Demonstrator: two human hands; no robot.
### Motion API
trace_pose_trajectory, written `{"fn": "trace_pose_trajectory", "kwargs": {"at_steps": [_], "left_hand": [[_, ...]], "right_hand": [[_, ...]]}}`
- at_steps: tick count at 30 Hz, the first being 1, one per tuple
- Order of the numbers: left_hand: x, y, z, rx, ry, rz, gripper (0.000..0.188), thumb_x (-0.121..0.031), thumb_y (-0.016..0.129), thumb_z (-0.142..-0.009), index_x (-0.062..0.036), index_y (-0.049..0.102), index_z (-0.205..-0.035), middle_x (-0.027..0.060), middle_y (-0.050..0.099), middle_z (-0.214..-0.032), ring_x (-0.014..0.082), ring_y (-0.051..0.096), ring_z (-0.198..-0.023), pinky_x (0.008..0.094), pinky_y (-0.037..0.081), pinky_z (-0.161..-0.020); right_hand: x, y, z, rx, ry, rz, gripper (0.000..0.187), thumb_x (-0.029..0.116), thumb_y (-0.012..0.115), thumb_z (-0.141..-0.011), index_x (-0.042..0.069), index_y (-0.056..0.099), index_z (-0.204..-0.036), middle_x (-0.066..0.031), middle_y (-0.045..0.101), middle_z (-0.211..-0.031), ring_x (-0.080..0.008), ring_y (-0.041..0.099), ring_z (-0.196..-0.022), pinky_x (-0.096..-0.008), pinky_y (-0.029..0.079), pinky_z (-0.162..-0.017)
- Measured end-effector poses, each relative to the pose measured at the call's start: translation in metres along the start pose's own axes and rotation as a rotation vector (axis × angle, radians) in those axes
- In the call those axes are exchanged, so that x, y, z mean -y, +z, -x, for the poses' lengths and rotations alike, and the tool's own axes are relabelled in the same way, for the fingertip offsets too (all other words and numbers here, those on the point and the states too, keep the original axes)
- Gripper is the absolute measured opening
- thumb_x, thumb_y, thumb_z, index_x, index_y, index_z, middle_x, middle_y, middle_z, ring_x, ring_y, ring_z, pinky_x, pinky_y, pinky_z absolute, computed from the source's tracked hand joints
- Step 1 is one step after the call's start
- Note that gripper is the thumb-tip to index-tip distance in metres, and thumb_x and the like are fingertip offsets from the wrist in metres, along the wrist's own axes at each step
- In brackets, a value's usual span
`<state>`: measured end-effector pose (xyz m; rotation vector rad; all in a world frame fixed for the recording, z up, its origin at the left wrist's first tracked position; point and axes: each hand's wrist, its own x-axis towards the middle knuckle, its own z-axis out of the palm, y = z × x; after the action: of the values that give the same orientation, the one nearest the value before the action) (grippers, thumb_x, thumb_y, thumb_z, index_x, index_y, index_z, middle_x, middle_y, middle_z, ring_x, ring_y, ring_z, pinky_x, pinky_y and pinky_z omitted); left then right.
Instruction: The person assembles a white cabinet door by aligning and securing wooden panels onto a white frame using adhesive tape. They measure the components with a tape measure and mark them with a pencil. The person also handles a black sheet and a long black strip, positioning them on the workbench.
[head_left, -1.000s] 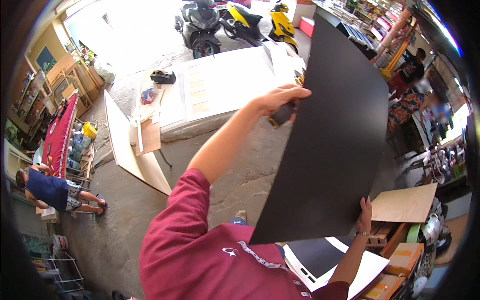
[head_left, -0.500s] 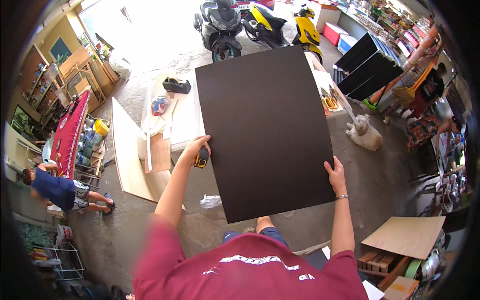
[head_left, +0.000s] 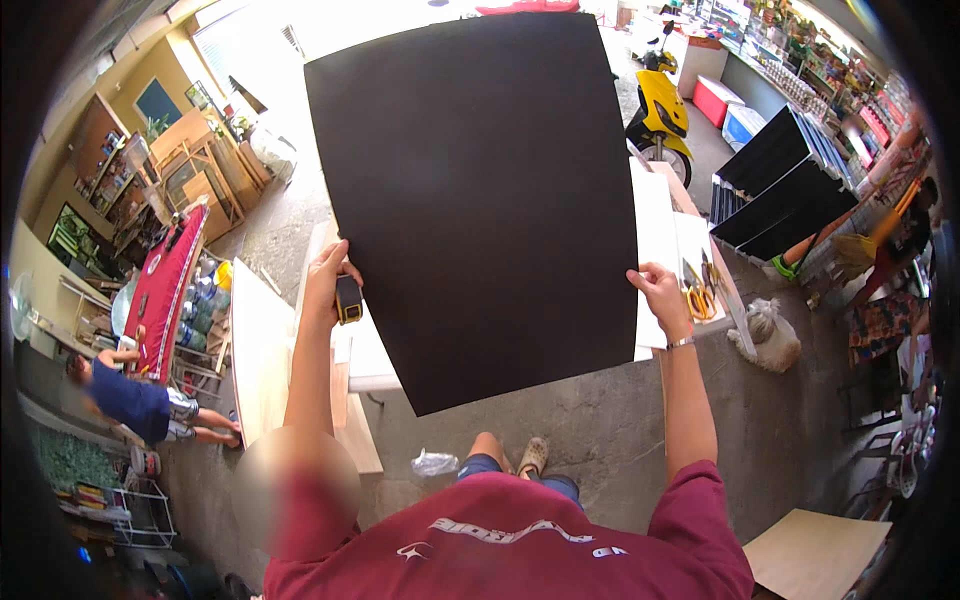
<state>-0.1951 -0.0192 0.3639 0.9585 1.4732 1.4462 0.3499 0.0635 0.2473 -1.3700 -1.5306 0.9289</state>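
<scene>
A large black rectangular board (head_left: 480, 210) is held up in front of me, tilted, over the white-topped work table (head_left: 655, 215). On its left edge, my left hand (head_left: 325, 278) is closed, with a black and yellow tape measure (head_left: 348, 300) in the same grip. My right hand (head_left: 661, 298) pinches the opposite edge between thumb and fingers. Most of the tabletop is hidden behind the board. Orange-handled scissors (head_left: 699, 300) lie on the table to the right of my right hand.
Pale plywood (head_left: 262, 345) leans left of the table. A plastic bag (head_left: 435, 463) lies on the floor near my feet. At right are a small dog (head_left: 775, 345) and a stack of black panels (head_left: 785, 185). Another person (head_left: 140, 400) works at a red table (head_left: 165, 290).
Both hands have moved the black board farther forward and to the left. It now covers the dark motorbike and the tape dispenser. More of my legs and one shoe show below it.
</scene>
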Motion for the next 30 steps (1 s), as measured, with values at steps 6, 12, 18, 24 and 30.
{"fn": "trace_pose_trajectory", "kwargs": {"at_steps": [6,12,18,24,30], "left_hand": [[-0.008,0.022,-0.086,-0.004,0.147,0.024,0.027,-0.036,0.063,-0.101,-0.0099,0.060,-0.096,0.0059,0.060,-0.058,0.0122,0.058,-0.047,0.0247,0.044,-0.042],[0.021,0.044,-0.169,0.134,0.100,0.197,0.039,-0.047,0.054,-0.103,-0.0109,0.059,-0.088,0.0070,0.062,-0.060,0.0142,0.060,-0.052,0.0266,0.047,-0.050],[0.067,0.104,-0.213,0.255,0.120,0.324,0.044,-0.050,0.050,-0.104,-0.0083,0.056,-0.093,0.0068,0.061,-0.063,0.0141,0.058,-0.054,0.0261,0.047,-0.051],[0.068,0.115,-0.253,0.305,-0.148,0.505,0.044,-0.050,0.056,-0.101,-0.0069,0.063,-0.096,0.0020,0.062,-0.067,0.0126,0.060,-0.057,0.0249,0.047,-0.052],[-0.003,0.105,-0.259,0.504,-0.176,0.100,0.020,-0.025,0.069,-0.092,-0.0057,0.067,-0.089,0.0000,0.066,-0.075,0.0081,0.062,-0.059,0.0223,0.051,-0.055]], "right_hand": [[0.034,0.007,-0.111,0.074,0.200,-0.381,0.048,0.042,0.063,-0.099,0.000,0.059,-0.122,-0.0097,0.069,-0.078,-0.0140,0.069,-0.075,-0.0236,0.051,-0.052],[0.013,0.025,-0.211,-0.057,0.078,-0.636,0.073,0.068,0.043,-0.099,0.001,0.053,-0.126,-0.0120,0.069,-0.089,-0.0218,0.068,-0.088,-0.0361,0.057,-0.081],[-0.003,0.019,-0.297,-0.231,-0.006,-0.979,0.055,0.063,0.046,-0.100,0.009,0.055,-0.104,-0.0094,0.066,-0.082,-0.0248,0.069,-0.086,-0.0397,0.057,-0.085],[-0.012,-0.008,-0.359,-0.106,-0.213,-0.955,0.042,0.046,0.045,-0.106,0.011,0.053,-0.127,-0.0089,0.070,-0.111,-0.0168,0.069,-0.099,-0.0339,0.056,-0.091],[0.055,-0.051,-0.371,-0.082,-0.159,-0.835,0.046,0.037,0.049,-0.107,0.009,0.045,-0.143,-0.0105,0.069,-0.112,-0.0139,0.067,-0.097,-0.0294,0.055,-0.087]]}}
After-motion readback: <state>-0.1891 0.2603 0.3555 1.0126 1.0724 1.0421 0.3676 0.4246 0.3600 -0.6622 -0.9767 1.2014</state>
